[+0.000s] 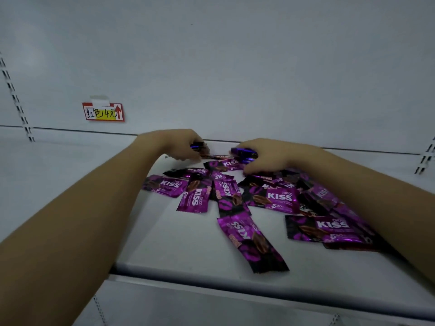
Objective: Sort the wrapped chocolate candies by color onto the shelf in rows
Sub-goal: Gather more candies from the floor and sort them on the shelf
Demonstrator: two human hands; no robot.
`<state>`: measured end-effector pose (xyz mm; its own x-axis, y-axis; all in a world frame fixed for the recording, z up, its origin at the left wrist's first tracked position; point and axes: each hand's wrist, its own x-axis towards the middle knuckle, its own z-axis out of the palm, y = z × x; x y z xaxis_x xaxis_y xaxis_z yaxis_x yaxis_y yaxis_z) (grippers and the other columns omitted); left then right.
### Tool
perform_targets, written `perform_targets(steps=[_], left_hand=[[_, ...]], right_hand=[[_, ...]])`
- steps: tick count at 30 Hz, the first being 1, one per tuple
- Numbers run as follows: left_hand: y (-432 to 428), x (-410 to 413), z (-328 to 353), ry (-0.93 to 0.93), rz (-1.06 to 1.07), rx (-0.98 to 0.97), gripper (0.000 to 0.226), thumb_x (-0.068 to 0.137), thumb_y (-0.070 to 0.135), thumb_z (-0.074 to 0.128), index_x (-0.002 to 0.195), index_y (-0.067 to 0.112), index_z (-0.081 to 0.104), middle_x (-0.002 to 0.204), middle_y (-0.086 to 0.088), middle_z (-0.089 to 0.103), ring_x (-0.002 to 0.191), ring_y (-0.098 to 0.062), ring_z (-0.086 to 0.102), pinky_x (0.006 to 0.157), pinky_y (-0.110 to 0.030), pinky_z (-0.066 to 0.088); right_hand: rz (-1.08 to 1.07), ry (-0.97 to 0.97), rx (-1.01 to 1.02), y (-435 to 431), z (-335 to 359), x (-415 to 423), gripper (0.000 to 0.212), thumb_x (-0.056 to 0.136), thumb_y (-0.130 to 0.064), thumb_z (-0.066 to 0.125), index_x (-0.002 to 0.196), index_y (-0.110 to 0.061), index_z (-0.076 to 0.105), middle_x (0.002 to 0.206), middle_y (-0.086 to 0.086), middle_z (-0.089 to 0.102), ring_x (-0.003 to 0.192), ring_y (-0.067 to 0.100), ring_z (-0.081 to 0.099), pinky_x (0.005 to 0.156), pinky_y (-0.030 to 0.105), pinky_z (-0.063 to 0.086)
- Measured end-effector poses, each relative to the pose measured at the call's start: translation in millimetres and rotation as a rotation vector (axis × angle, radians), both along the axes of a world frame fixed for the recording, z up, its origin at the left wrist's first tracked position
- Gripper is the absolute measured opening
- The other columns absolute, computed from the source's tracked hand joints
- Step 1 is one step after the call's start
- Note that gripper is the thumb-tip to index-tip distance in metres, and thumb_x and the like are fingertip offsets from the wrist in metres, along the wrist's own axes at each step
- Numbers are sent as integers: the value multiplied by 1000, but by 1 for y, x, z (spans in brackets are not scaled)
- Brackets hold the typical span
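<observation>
Several purple "Choco Kiss" wrapped candies (277, 197) lie scattered in a loose pile on the white shelf (179, 245). One lies apart toward the front edge (253, 241). My left hand (181, 143) reaches to the back of the shelf, its fingers curled round a dark purple candy (197, 146). My right hand (266, 154) is beside it, gripping another purple candy (243, 153) above the pile. A brownish wrapped candy (217, 157) lies flat between the two hands.
A red and yellow handwritten price tag (103, 111) is stuck on the white back wall at the left. Slotted shelf uprights (16, 100) run along both sides. The shelf's front lip (235, 282) crosses below the pile.
</observation>
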<state>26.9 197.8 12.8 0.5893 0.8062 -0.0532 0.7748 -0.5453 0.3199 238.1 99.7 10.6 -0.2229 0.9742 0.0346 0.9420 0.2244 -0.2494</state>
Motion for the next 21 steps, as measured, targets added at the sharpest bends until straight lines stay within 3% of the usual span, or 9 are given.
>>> perform_targets(steps=[2, 5, 9, 12, 14, 16, 21], left_hand=[[1, -2, 2, -18, 12, -28, 27, 89, 21, 64, 115, 16, 63, 93, -8, 67, 65, -18, 52, 65, -30, 46], [3, -1, 2, -48, 27, -122, 18, 89, 20, 65, 105, 12, 68, 84, -10, 62, 66, -19, 51, 64, -30, 46], [-2, 0, 3, -84, 26, -228, 14, 89, 16, 65, 101, 9, 68, 80, -10, 58, 64, -18, 48, 60, -27, 44], [-5, -1, 7, -65, 32, -269, 29, 82, 27, 73, 103, 8, 67, 79, -11, 54, 68, -23, 46, 59, -30, 41], [-7, -1, 9, -4, 29, -280, 39, 75, 32, 79, 104, 9, 67, 80, -13, 53, 72, -25, 44, 61, -33, 38], [-9, 2, 9, 42, 29, -246, 42, 72, 30, 81, 103, 6, 66, 79, -12, 54, 70, -24, 45, 60, -31, 38], [-19, 2, 16, -91, 9, -171, 23, 78, 19, 77, 84, 7, 58, 72, -12, 53, 61, -21, 44, 53, -28, 37]], right_hand=[[-14, 5, -61, 0, 0, -6, 38, 82, -23, 66, 118, -14, 57, 107, 5, 65, 92, 23, 61, 85, 35, 49], [-17, 97, -114, -9, 10, -4, 26, 82, -16, 63, 107, -9, 63, 77, 6, 65, 61, 20, 57, 64, 31, 47], [-17, 176, -198, -25, 19, 8, 21, 84, -10, 58, 102, -15, 67, 55, -3, 58, 49, 17, 51, 54, 27, 43], [-46, 229, -88, -31, 23, 17, 20, 86, -9, 58, 103, -15, 66, 63, -6, 62, 45, 9, 50, 51, 23, 42], [-118, 305, 35, -31, 29, 30, 19, 86, -9, 59, 104, -10, 64, 79, 6, 64, 50, 12, 49, 51, 26, 40], [-203, 359, 132, -31, 33, 47, 20, 84, -11, 62, 102, -4, 62, 81, 13, 60, 53, 16, 47, 52, 27, 37], [-305, 314, 124, -30, 22, 60, 20, 82, -13, 66, 95, -1, 57, 71, 10, 54, 53, 20, 48, 51, 27, 37]])
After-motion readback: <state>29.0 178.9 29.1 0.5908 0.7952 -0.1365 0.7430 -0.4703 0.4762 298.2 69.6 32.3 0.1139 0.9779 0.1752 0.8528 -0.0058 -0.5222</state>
